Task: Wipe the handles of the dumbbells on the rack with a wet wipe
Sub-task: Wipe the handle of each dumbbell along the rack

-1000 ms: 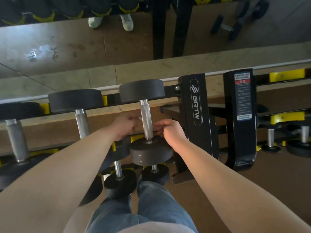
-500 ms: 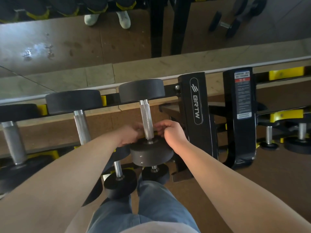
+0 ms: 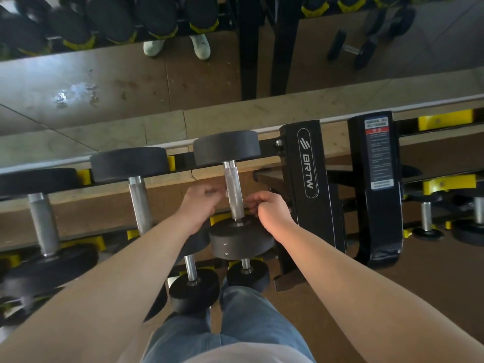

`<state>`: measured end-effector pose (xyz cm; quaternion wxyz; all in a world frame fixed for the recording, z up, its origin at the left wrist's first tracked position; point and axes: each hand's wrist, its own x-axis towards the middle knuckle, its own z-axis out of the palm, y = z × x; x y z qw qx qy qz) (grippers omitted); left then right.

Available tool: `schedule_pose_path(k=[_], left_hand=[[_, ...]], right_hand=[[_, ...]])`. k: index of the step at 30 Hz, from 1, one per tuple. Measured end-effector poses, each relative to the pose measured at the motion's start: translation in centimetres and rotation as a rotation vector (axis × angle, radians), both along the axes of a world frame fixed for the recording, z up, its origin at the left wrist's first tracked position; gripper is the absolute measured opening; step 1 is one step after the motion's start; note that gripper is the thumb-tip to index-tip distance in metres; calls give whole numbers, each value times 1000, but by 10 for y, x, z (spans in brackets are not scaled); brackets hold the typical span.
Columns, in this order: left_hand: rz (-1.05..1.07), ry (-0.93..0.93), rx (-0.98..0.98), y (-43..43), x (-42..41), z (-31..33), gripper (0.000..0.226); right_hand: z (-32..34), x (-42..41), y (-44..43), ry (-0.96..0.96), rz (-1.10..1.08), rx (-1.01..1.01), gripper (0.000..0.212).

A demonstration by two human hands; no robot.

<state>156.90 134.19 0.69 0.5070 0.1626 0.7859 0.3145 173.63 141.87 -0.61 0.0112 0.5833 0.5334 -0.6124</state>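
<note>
One dumbbell handle [image 3: 234, 189] between them: left grip [image 3: 201, 203] pinches pale wet wipe [image 3: 222, 192] beside it; right grip [image 3: 269, 208] curled, contents unclear.

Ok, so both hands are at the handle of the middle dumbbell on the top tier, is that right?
Not quite. The head view shows the left hand and the right hand at the handle of the right-most dumbbell on the top tier, the one beside the black BRTW upright. The middle dumbbell's handle is untouched.
</note>
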Motion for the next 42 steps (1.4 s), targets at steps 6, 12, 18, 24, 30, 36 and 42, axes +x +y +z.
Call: schedule_pose_path(k=[6,12,18,24,30,36,42], left_hand=[[-32,14,-109,-11,12,2,19],[153,64,52,14,6,21,11],[-375,257,-60,-20,24,16,4],[-396,252,-54,-34,23,35,6],[-197,97,137,-67,37,73,14],[148,-444,257,-126,37,96,43],[246,-477,316,-208,37,113,60]], right_hand=[[4,-2,0,-25,41,1,45],[12,-3,-3,-41,100,32,41],[22,-3,-7,-38,142,79,36],[42,2,-19,-25,174,235,29],[77,9,-51,160,312,283,30],[102,11,-94,274,49,177,21],[119,6,-169,313,-128,-100,39]])
